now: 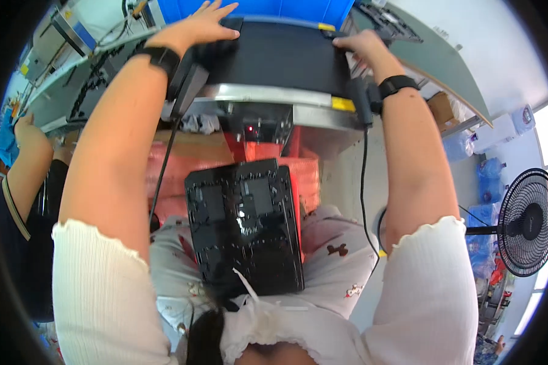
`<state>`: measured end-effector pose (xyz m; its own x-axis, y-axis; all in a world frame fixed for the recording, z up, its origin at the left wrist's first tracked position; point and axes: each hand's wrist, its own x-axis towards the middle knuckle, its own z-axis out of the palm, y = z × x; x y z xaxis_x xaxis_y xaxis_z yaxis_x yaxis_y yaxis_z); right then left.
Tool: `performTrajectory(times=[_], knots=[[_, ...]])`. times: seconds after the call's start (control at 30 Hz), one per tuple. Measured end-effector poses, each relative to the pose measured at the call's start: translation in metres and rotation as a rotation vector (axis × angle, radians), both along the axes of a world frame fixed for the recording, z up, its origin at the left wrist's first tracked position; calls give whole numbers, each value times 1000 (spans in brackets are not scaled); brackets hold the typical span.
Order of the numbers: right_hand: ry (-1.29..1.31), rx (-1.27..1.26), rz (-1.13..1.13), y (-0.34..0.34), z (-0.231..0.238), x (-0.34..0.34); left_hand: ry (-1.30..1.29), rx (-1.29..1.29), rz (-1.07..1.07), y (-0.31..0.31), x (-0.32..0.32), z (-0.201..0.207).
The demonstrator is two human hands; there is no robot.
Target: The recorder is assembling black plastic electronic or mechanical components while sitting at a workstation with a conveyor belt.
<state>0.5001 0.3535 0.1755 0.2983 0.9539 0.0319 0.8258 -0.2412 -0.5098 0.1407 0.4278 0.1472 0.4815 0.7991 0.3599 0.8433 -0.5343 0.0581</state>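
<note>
My left hand [206, 25] is at the far left corner of a black conveyor belt [280, 58], fingers spread and holding nothing. Its thumb points in over the belt. Across from it my right hand [368, 47] rests at the belt's far right edge, fingers bent loosely and apart, with nothing visible in them. A small black piece [330, 34] lies by its fingertips. On my lap leans a black moulded plastic tray [243, 228] with several recesses, slightly tilted. Neither hand touches the tray.
A blue bin [262, 8] stands beyond the belt. Black cables [363, 176] hang from both wrist straps. Green worktops [429, 55] with black parts flank the belt. At left is another person's arm [29, 152]; a black fan [530, 222] is at right.
</note>
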Motion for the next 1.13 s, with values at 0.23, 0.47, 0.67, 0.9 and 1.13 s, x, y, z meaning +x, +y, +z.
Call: performTrajectory(times=[0.23, 0.47, 0.67, 0.9, 1.13], knots=[[908, 96, 316, -136, 24, -10, 94, -240, -111, -42, 36, 39], [1065, -810, 270, -334, -72, -86, -368, -297, -246, -192, 36, 38], [521, -669, 465, -391, -141, -122, -116, -419, -275, -393, -32, -5], [-201, -404, 856, -372, -122, -130, -116, -469, -168, -474, -53, -104], [1, 444, 795, -304, -33, -136, -188, -399, -173, -479, -57, -123]])
